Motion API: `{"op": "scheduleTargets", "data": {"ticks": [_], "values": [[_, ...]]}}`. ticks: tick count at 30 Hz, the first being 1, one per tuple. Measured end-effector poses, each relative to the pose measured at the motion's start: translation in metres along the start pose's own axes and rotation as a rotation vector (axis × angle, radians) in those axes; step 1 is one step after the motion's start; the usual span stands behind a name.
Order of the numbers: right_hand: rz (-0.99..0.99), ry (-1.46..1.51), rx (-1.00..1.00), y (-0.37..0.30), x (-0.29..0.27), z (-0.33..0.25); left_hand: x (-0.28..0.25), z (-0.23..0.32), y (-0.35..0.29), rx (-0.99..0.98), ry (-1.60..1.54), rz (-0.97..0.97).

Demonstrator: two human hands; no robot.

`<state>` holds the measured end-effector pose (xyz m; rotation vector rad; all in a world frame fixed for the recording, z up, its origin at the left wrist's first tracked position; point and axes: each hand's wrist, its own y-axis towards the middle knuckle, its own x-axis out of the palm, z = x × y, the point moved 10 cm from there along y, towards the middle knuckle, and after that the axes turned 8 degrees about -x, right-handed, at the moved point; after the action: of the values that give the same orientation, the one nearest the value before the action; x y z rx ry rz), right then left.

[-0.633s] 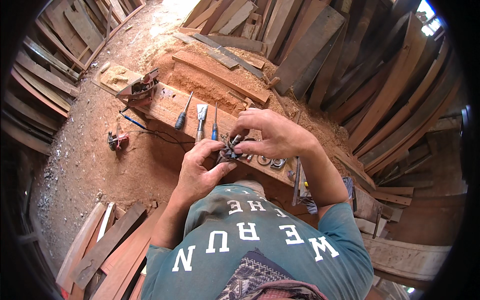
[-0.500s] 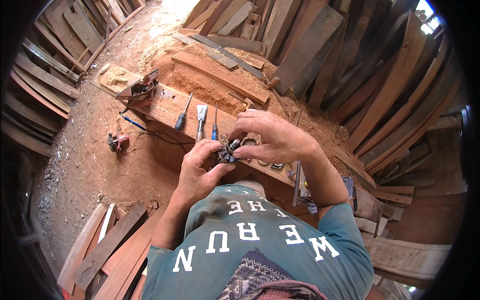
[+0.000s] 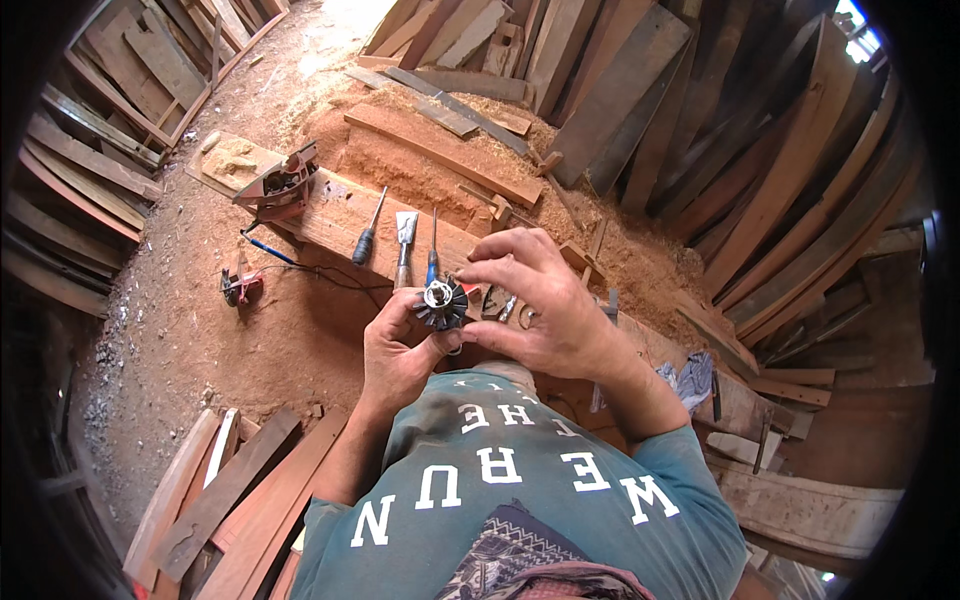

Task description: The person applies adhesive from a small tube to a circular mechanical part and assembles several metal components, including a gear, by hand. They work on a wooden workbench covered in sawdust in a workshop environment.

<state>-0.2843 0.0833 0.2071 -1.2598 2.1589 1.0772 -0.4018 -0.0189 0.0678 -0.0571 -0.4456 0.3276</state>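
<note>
– How do the left hand's fingers sit?
– The left hand [image 3: 393, 347] has thumb and fingers closed around a round finned part [image 3: 441, 305], gripping its side and leaving its pale centre facing up.
– And the right?
– The right hand [image 3: 552, 305] curves with thumb and forefinger well parted, a clear gap between. Both tips come right beside the part's right side; whether they touch it, I can't tell.
– Where is the part, then?
– Up in the hands, at the near edge of the wooden plank [image 3: 332, 212] as seen from above.
– What lies around it?
– Small metal parts [image 3: 511, 306] show through the right hand's gap. Left of them on the plank come a blue-handled screwdriver [image 3: 432, 268], a flat-bladed chisel [image 3: 406, 228] and a dark-handled screwdriver [image 3: 363, 246], side by side.
– Farther out?
– A red tool body [image 3: 282, 185] sits toward the plank's left end, and a smaller red piece [image 3: 240, 287] lies on the ground off the near edge.
</note>
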Motion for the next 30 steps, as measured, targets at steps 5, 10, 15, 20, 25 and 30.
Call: {"op": "scheduleTargets", "data": {"ticks": [5,10,15,20,25,30], "values": [[0.059,-0.110,-0.046,-0.004,0.007,-0.013,-0.005,-0.005,0.001,0.019,-0.013,0.019],[0.043,-0.152,-0.111,-0.008,0.013,-0.015,-0.007,0.005,0.002,0.128,0.147,0.091],[0.086,-0.145,-0.160,-0.008,0.011,-0.020,-0.004,0.011,0.001,0.176,0.225,0.111],[0.150,-0.088,-0.082,-0.007,0.008,-0.013,-0.009,0.007,0.001,0.141,0.178,0.131],[0.124,-0.085,-0.003,-0.009,0.003,-0.001,-0.008,0.008,0.000,0.126,0.124,0.097],[0.165,-0.039,-0.043,-0.004,-0.003,0.000,-0.008,0.009,-0.001,0.141,0.195,0.109]]}}
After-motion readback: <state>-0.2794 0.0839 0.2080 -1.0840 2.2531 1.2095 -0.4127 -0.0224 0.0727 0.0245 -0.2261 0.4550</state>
